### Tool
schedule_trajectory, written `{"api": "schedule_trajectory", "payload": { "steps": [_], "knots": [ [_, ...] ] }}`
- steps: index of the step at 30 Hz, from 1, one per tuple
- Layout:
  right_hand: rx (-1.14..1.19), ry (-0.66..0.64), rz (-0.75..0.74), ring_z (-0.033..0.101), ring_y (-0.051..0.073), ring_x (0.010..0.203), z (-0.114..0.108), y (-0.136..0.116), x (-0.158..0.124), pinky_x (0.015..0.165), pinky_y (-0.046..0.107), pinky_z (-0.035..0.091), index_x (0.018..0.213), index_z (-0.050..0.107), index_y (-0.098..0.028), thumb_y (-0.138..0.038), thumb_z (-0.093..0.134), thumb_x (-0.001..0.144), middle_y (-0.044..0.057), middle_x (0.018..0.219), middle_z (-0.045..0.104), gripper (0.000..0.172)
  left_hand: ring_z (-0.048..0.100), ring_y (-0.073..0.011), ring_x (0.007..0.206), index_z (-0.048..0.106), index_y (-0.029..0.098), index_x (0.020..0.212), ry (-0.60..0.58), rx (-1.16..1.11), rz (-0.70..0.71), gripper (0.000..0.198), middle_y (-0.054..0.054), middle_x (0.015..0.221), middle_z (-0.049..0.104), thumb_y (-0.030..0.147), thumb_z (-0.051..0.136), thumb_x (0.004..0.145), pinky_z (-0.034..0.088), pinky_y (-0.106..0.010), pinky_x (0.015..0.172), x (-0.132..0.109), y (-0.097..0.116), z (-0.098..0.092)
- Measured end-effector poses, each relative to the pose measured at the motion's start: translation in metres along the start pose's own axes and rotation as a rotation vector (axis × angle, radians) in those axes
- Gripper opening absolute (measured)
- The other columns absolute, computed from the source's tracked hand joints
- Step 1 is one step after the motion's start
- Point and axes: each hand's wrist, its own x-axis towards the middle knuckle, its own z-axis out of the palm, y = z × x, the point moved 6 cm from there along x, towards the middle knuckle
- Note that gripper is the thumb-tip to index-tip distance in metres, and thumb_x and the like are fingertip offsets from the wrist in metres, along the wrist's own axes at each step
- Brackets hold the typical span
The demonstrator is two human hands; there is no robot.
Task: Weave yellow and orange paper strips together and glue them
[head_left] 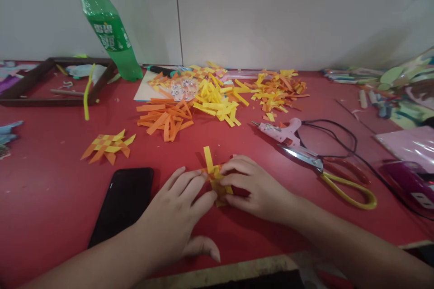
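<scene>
A small weave of yellow and orange paper strips [217,180] lies on the red tabletop between my hands, with one yellow strip sticking up from its far side. My left hand [190,203] lies flat with its fingertips on the weave's left edge and its thumb spread away. On the other side, the curled fingers of my right hand [251,187] grip the weave's right edge, partly hiding it. A woven paper fish [108,145] in the same colours rests beyond a black phone [125,201], which is beside my left hand.
Loose orange strips [166,117] and yellow strips [217,99] are heaped behind. At right lie a pink glue gun [281,131] with its black cord and yellow-and-red-handled scissors [322,167]. A green bottle [111,31] stands by a brown frame [44,101] near the wall.
</scene>
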Motion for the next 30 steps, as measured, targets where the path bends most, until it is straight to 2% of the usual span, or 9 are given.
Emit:
{"api": "schedule_trajectory", "payload": {
  "steps": [9, 19, 30],
  "knots": [
    [0.036, 0.019, 0.003, 0.057, 0.019, 0.097, -0.0011, 0.0022, 0.0, 0.096, 0.04, 0.043, 0.092, 0.068, -0.021, -0.025, 0.067, 0.085, 0.006, 0.104, 0.064, 0.008, 0.05, -0.0361, 0.115, 0.064, 0.019, 0.116, -0.039, -0.022, 0.004, 0.088, -0.016, 0.122, 0.059, 0.088, 0.035, 0.07, 0.038, -0.059, 0.101, -0.0011, -0.0004, 0.0039],
    [0.037, 0.023, 0.013, 0.056, 0.019, 0.096, -0.0029, 0.0017, -0.0001, 0.096, 0.041, 0.043, 0.094, 0.069, -0.02, -0.024, 0.065, 0.085, 0.006, 0.105, 0.064, 0.01, 0.05, -0.0364, 0.114, 0.064, 0.017, 0.116, -0.023, -0.016, 0.013, 0.089, -0.017, 0.12, 0.059, 0.088, 0.033, 0.071, 0.037, -0.06, 0.101, -0.0011, 0.0006, 0.0042],
    [-0.007, 0.031, -0.005, 0.056, 0.017, 0.091, -0.0013, 0.0011, 0.0021, 0.092, 0.038, 0.044, 0.087, 0.068, -0.018, -0.02, 0.059, 0.09, 0.005, 0.098, 0.065, 0.009, 0.051, -0.0348, 0.113, 0.065, 0.017, 0.11, -0.013, -0.005, 0.02, 0.087, -0.016, 0.119, 0.06, 0.088, 0.033, 0.071, 0.037, -0.058, 0.101, -0.0002, 0.001, 0.0028]
  ]
}}
